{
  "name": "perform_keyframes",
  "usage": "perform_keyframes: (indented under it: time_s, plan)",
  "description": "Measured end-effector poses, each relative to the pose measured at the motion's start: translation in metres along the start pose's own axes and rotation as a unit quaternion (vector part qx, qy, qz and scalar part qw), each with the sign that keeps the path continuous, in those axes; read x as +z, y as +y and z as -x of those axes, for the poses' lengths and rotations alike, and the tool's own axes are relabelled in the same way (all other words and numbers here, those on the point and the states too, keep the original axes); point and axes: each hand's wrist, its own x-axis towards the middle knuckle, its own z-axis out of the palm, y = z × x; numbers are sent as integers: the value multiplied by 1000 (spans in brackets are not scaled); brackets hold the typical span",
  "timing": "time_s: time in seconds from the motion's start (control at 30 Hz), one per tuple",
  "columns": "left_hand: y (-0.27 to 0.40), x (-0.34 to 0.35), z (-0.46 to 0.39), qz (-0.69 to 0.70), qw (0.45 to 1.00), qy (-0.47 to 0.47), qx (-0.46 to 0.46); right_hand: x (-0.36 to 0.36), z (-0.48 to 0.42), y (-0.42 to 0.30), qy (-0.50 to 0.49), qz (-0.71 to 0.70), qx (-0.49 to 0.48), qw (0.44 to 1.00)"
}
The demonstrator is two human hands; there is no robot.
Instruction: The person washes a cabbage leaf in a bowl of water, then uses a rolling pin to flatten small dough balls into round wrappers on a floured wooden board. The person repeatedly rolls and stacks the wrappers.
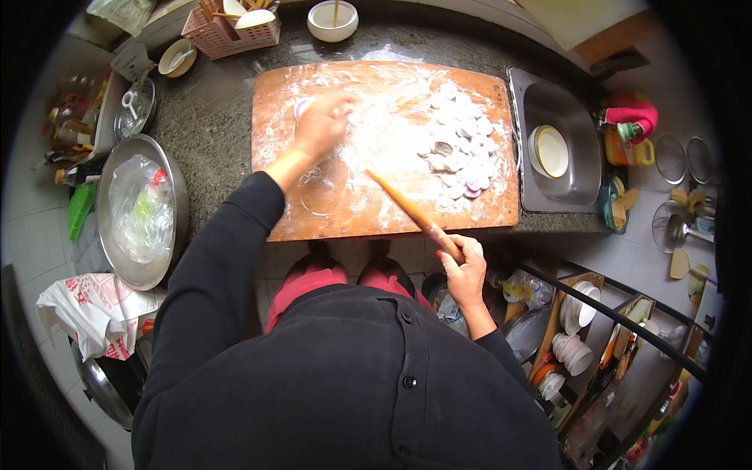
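My right hand [465,269] grips the near end of a wooden rolling pin [405,202]. The pin slants up and left, its far tip over the floured middle of a wooden board [335,200]. Over the board's left half is my left hand [324,122], blurred; whether its fingers hold anything is unclear. A white-and-purple piece, perhaps dough [302,107], shows at that hand's left side, partly hidden by it. Many small floured dough pieces [464,144] lie heaped on the right of the board, a few showing purple.
Right of the board is a steel sink [564,191] with bowls [552,151] inside. A steel basin [176,235] holding a plastic bag [141,217] stands left. Behind are a white bowl [332,29], a small bowl [170,61] and a pink utensil basket [229,41]. Dish shelves [570,346] stand lower right.
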Motion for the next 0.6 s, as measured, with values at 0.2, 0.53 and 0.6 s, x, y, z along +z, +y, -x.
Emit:
perform_keyframes:
  time_s: [0.2,0.53,0.6]
  plan:
    - [56,103,12,-49,968,-103,222,-14,12,14,100,-160,140,972]
    - [45,68,53,-97,972,-86,197,-3,-6,11,74,-222,148,961]
    - [57,76,41,-86,981,-67,162,-1,-14,1,63,-238,146,958]
